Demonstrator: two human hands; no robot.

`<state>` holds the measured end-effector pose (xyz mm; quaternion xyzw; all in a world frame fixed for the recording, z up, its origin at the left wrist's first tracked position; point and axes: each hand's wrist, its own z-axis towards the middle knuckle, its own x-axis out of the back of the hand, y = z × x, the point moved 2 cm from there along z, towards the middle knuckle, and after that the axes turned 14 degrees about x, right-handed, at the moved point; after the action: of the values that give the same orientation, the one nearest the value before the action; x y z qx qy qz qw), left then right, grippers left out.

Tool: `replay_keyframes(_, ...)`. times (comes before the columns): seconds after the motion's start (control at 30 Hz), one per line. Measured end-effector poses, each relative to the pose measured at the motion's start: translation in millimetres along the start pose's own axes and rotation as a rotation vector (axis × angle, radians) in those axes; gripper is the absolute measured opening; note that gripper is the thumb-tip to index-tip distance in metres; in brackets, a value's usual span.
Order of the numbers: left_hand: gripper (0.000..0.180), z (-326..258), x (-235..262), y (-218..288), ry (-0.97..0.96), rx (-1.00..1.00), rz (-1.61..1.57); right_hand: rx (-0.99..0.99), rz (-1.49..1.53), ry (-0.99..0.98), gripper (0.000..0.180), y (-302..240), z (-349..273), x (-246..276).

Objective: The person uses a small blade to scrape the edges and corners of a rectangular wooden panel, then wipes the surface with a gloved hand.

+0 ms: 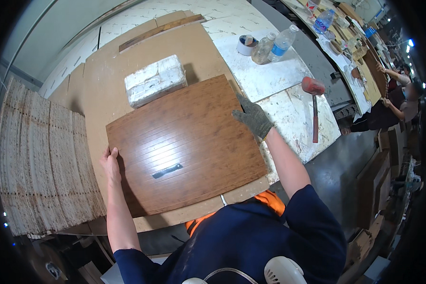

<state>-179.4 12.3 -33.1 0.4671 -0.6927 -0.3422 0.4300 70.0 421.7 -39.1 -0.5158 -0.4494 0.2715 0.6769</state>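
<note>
A brown wood-grain panel (pixel 189 123) with thin parallel grooves lies in front of me, glossy under the light. Its left edge is in the grip of my bare left hand (pixel 110 165), thumb near the top face. On the opposite edge, close to the far right corner, my right hand (pixel 253 118) in a dark grey glove holds on with the thumb over the top face. The fingers under both edges are partly hidden. A short dark strip (pixel 167 171) shows on the panel; whether it is a mark or a reflection is unclear.
Beyond the panel sits a white taped block (pixel 156 80) on cardboard (pixel 104 75). A red-headed mallet (pixel 313 90), two bottles (pixel 283 43) and a roll of tape (pixel 246 45) are at the right. Stacked boards (pixel 47 156) stand left. Another person (pixel 397 106) works far right.
</note>
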Motion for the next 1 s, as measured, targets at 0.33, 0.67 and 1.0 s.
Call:
replay_keyframes(0.33,0.051,-10.3,-10.7,17.4,-0.196,0.061,-0.052,0.029,-0.324,-0.163,0.081,19.6,17.8,7.9)
replay_keyframes(0.67,0.053,11.1,0.1,0.2,-0.222,0.076,-0.082,0.014,-0.278,-0.16,0.079,7.3,15.6,7.1)
replay_keyframes(1.0,0.052,-3.0,-10.7,9.9,-0.098,0.137,-0.066,0.072,-0.168,-0.134,0.081,14.1,10.5,15.2)
